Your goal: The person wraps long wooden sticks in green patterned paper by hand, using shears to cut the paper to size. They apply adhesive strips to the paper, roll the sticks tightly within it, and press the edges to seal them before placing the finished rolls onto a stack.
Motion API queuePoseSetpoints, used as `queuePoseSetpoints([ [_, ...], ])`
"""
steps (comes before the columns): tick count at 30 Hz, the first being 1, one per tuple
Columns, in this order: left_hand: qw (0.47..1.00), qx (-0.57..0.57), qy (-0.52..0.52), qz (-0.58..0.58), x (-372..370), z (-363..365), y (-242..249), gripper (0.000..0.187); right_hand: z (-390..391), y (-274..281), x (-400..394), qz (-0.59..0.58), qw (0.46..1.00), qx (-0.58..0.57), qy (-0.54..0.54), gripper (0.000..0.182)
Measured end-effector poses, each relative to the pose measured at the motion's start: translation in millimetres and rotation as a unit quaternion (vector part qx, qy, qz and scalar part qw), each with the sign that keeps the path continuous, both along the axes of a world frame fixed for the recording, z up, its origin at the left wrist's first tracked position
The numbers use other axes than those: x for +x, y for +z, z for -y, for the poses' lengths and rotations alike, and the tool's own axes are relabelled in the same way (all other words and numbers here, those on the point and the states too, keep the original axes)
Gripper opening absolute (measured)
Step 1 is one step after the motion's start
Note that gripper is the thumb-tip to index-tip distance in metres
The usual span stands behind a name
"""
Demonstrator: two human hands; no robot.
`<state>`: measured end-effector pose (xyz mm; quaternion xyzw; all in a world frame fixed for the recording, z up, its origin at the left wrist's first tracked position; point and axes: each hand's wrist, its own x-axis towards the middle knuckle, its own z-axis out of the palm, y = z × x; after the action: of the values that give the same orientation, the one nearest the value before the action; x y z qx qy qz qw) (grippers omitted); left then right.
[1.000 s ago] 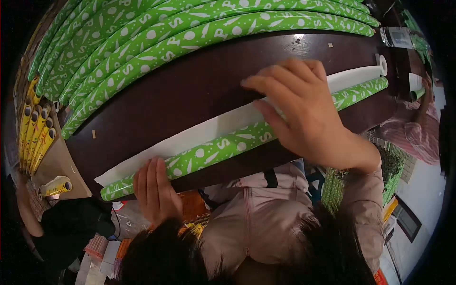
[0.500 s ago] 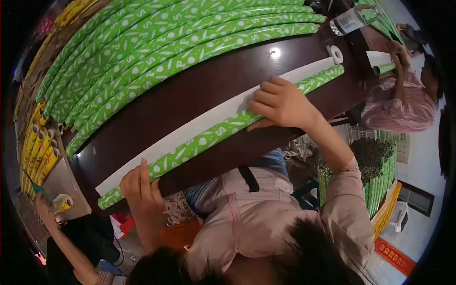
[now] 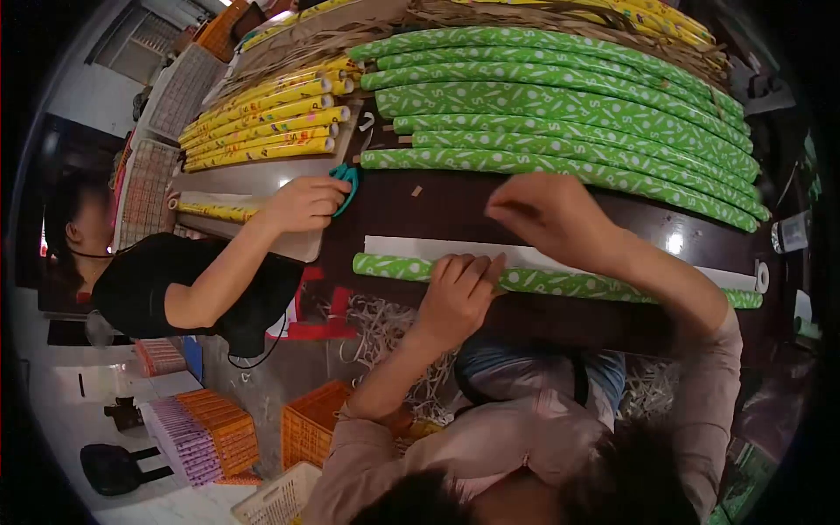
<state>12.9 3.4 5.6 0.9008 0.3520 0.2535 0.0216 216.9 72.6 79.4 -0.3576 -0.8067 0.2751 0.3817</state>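
A green patterned roll of wrapping paper (image 3: 398,266) lies along the table's near edge, with a white unrolled strip (image 3: 402,245) behind it. My left hand (image 3: 457,296) presses on the roll left of its middle, fingers curled over it. My right hand (image 3: 560,219) is raised above the white strip, apart from the roll. Its thumb and fingers are pinched together; whatever they hold, if anything, is too small to make out. A small white ring-shaped roll (image 3: 762,277) stands at the far right end of the paper.
Several finished green rolls (image 3: 560,101) are stacked behind; yellow rolls (image 3: 271,122) lie at back left. At left, a co-worker's hand (image 3: 306,203) holds teal-handled scissors (image 3: 347,188) beside a yellow roll (image 3: 214,210). A bottle (image 3: 790,233) stands right. An orange crate (image 3: 311,420) is on the floor.
The head view has swung left. My right hand has come off the green roll, lifted and pinched. My left hand stays on the roll, now further from its left end.
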Motion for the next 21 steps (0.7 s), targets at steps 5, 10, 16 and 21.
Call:
queuePoseSetpoints([
  [5, 1.0, 0.022, 0.012, 0.001, 0.6, 1.4, -0.4, 0.049, -48.4, -28.3, -124.2, 0.093, 0.995, 0.038, 0.03, 0.014],
  [10, 1.0, -0.002, 0.001, 0.028, -2.2, 3.2, -12.0, 0.04, -85.9, -76.9, -219.7, 0.166, 0.979, 0.117, -0.009, 0.018],
  [16, 0.998, -0.032, -0.047, 0.035, -4.4, 1.2, -15.1, 0.033, -83.7, -93.9, -240.5, 0.259, 0.938, 0.226, -0.05, 0.027],
  [21, 0.999, -0.037, -0.016, 0.034, -8.4, 4.3, -21.7, 0.026, -72.3, -97.7, -257.2, 0.388, 0.896, 0.186, -0.11, 0.017],
])
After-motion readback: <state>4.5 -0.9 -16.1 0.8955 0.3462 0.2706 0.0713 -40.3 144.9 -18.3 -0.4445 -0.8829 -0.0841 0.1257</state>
